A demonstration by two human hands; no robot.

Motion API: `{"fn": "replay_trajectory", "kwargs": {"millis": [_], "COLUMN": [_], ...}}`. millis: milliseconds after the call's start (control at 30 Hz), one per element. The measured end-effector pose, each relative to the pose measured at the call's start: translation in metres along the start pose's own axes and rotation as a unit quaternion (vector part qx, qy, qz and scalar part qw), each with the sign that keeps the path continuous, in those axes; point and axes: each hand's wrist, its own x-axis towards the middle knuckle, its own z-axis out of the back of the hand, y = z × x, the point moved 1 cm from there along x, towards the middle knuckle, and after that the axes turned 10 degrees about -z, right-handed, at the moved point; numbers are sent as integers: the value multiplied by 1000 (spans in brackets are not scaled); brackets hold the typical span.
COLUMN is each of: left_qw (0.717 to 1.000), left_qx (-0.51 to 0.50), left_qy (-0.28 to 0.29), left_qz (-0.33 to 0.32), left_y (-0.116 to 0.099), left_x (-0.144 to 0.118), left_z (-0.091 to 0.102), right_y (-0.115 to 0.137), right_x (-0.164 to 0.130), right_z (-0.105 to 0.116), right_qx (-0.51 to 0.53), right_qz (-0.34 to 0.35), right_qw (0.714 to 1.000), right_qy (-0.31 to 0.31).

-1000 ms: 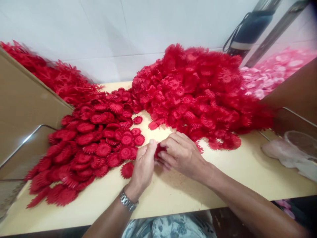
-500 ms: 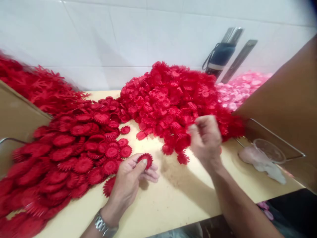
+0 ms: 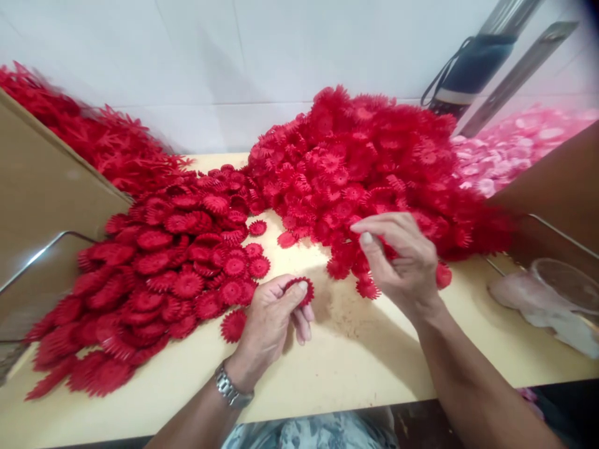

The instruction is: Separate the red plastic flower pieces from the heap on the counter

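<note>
My left hand point(image 3: 271, 315) pinches a red toothed flower disc point(image 3: 306, 290) between thumb and fingers, low over the table. A loose red disc point(image 3: 234, 325) lies beside that wrist. To the left spreads a pile of similar discs point(image 3: 152, 262), several of them stacked. My right hand point(image 3: 406, 265) hovers at the front of a taller heap of red flower pieces point(image 3: 360, 162). Its thumb and index finger are slightly apart, the other fingers curled, and nothing shows between them. The heap's front pieces are partly hidden behind this hand.
Cardboard panels stand at left point(image 3: 42, 162) and right point(image 3: 561, 193). Red star-shaped pieces point(image 3: 121, 143) lie at the back left, pink pieces point(image 3: 510, 149) at the back right. Behind the heap are a dark blue flask point(image 3: 472, 68) and a metal strip point(image 3: 519, 78). A clear bag point(image 3: 528, 305) lies right.
The camera view has shifted, moving the scene lower-left panels inward. My right hand's thumb and index finger have parted a little. My left hand still holds the disc.
</note>
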Motion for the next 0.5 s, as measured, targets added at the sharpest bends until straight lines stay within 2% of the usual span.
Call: {"fn": "replay_trajectory", "kwargs": {"millis": [100, 200, 333, 500], "left_qw": [1000, 1000, 999, 998], "left_qx": [-1, 1, -13, -28], "left_qy": [-13, -21, 1, 21], "left_qz": [4, -13, -52, -53], "left_y": [3, 6, 6, 7], "left_x": [0, 1, 2, 2], "left_z": [1, 1, 2, 7], "right_y": [17, 27, 31, 28], "right_x": [-8, -16, -24, -27], "right_z": [-10, -21, -32, -34], "right_qx": [119, 177, 151, 103], "right_qz": [1, 18, 27, -6], "right_qw": [986, 964, 960, 960], "right_qy": [115, 198, 233, 258]}}
